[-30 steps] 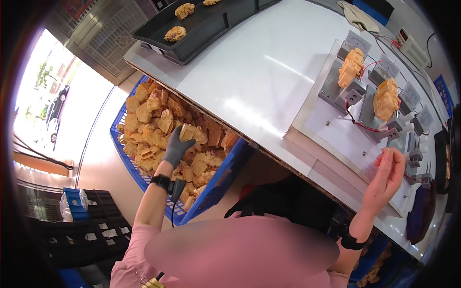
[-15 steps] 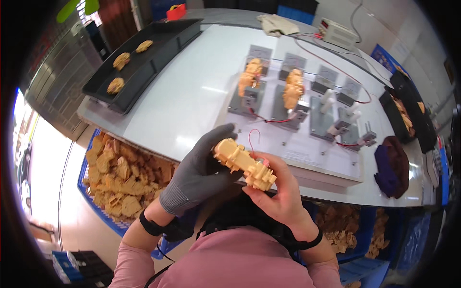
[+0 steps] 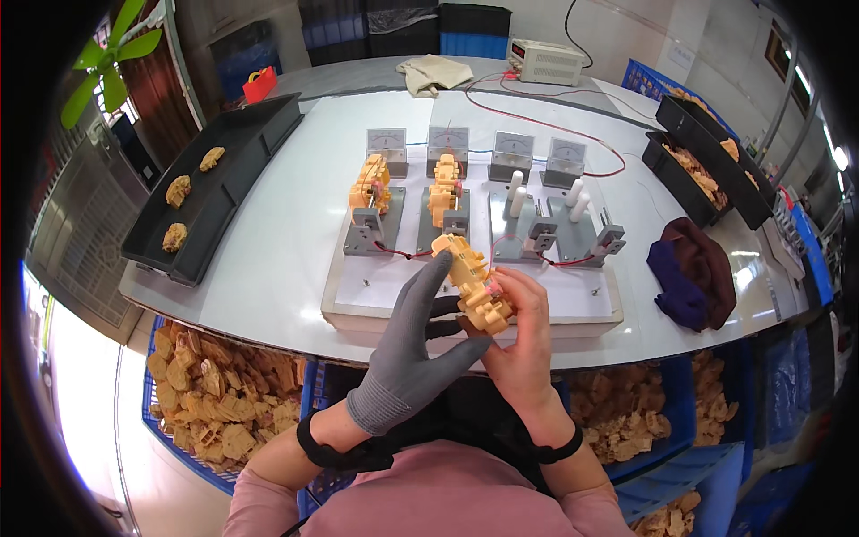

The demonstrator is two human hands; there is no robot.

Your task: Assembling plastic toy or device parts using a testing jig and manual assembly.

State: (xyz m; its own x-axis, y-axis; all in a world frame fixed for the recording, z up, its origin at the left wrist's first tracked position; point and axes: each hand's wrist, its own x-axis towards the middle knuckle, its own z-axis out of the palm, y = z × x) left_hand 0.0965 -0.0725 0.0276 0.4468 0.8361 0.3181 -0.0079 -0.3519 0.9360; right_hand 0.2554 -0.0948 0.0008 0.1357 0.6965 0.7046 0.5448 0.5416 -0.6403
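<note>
- Right hand (image 3: 523, 336), bare, has its grip closed round the lower end of a yellow plastic part (image 3: 472, 282), fingers curled over it, thumb side hidden so can't say exactly how the thumb sits.
- Left hand (image 3: 413, 345) wears a grey knit glove; it's flat-ish and mostly open, fingers stretched up along the left side of the part, touching and steadying it rather than gripping it.
- The part sits in the air between both hands, tilted, just over the near edge of the counter (image 3: 268, 259) and in front of the white test board (image 3: 573, 300).
- How far along, as a guess: two fixtures on the left of the board are already loaded, one yellow part (image 3: 371, 183) in the left-hand one and another yellow part (image 3: 443, 192) next to it. The two fixtures on the right look empty, just white pegs (image 3: 517, 192) sticking up. So roughly half filled, with the piece in hand not seated yet.
- Both forearms come up from the lower edge, wrists bent in toward each other, black bands on both wrists.
- Further out: four small meters (image 3: 465, 148) along the back of the board, red wires running to a power supply box (image 3: 550, 61) at the far edge.
- Long black tray (image 3: 242, 152) at the left edge with three parts in it, more black trays (image 3: 707, 152) at the far right corner, a dark cloth (image 3: 689, 268) near the right edge.
- Blue crates (image 3: 161, 421) full of the same parts under the near edge.
</note>
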